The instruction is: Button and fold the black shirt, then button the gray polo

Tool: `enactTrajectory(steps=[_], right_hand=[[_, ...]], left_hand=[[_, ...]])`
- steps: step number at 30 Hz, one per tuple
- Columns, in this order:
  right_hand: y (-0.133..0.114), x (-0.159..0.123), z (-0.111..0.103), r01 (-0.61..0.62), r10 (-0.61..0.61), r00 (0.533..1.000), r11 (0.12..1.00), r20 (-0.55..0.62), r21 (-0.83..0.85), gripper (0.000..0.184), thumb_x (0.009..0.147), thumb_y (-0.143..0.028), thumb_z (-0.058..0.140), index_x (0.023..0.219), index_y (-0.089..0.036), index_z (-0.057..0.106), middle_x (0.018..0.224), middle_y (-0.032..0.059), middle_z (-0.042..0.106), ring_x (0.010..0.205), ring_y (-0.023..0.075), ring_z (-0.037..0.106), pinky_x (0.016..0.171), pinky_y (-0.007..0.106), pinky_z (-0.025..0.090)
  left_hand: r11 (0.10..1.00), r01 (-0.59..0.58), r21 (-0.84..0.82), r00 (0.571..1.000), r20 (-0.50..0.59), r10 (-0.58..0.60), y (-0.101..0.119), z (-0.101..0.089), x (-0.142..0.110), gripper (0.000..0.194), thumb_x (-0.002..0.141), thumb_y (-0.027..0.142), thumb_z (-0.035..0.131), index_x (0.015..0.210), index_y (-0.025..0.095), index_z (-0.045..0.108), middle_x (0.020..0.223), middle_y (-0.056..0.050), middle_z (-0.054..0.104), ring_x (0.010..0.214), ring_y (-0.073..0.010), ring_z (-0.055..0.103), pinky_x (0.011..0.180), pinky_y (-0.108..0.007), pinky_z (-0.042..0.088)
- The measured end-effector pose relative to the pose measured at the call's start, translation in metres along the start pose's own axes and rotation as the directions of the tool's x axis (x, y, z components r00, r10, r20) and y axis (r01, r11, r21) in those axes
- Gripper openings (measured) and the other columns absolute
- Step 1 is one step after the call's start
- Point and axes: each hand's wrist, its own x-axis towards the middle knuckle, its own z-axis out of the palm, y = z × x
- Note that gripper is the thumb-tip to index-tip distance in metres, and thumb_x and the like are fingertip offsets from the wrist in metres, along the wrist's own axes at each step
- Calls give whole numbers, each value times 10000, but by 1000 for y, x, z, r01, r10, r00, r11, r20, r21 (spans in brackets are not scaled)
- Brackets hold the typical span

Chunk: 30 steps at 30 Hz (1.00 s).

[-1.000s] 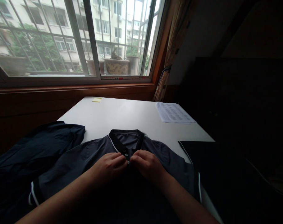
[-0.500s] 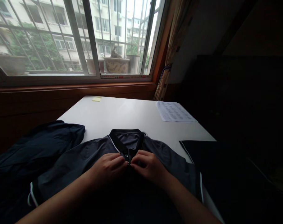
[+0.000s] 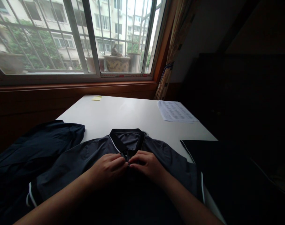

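A dark grey polo shirt with a black collar and white piping lies spread on the white table, collar away from me. My left hand pinches the left edge of its button placket, just below the collar. From the other side, my right hand pinches the right edge of the placket. The fingertips of both hands nearly meet at the front opening. A button shows just above them; what lies right between the fingertips is too dark and small to make out.
Dark blue clothing lies bunched at the left, and another dark garment lies at the right. On the white table are printed sheets and a yellow sticky note. A barred window stands behind.
My right hand has shifted slightly left, bringing its fingertips closer to the left hand's at the placket. The shirt lies almost unchanged.
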Motion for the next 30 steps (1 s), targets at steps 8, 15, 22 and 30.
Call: enactTrajectory(steps=[8, 15, 22, 30], right_hand=[[5, -2, 2, -16, 16, 999, 1000, 35, 1, 321, 848, -149, 767, 1142, -244, 682, 926, -5, 687, 777, 133, 630, 695, 236, 494], [4, -2, 2, 126, -119, 992, 973, 47, -194, 93, 908, -129, 667, 950, -207, 697, 899, 22, 654, 789, 143, 642, 712, 239, 503], [2, -6, -3, 242, -238, 970, 909, 54, -339, 162, 1010, -201, 531, 991, -218, 691, 883, 30, 653, 743, 132, 610, 669, 235, 478], [-2, -7, -3, 268, -272, 962, 906, 36, -328, 171, 1014, -197, 526, 1004, -218, 696, 879, 23, 652, 747, 134, 602, 664, 243, 470]], left_hand=[[1000, -8, -2, 1000, 18, 8, 0, -1, 0, 129, 1019, 194, 493, 992, 168, 616, 764, -4, 588, 626, -144, 498, 536, -301, 418], [1000, -10, -7, 1000, 25, 10, -1, 0, 0, 128, 1010, 180, 505, 993, 169, 631, 761, -3, 579, 631, -142, 488, 530, -295, 393], [1000, -14, 2, 1000, 15, 14, -2, -2, 1, 110, 1002, 179, 532, 1001, 161, 641, 757, -12, 593, 631, -157, 478, 538, -315, 374], [999, -3, -33, 1000, 22, 4, -1, -4, 1, 142, 1021, 177, 499, 987, 166, 637, 737, -2, 591, 619, -142, 490, 532, -314, 388]])
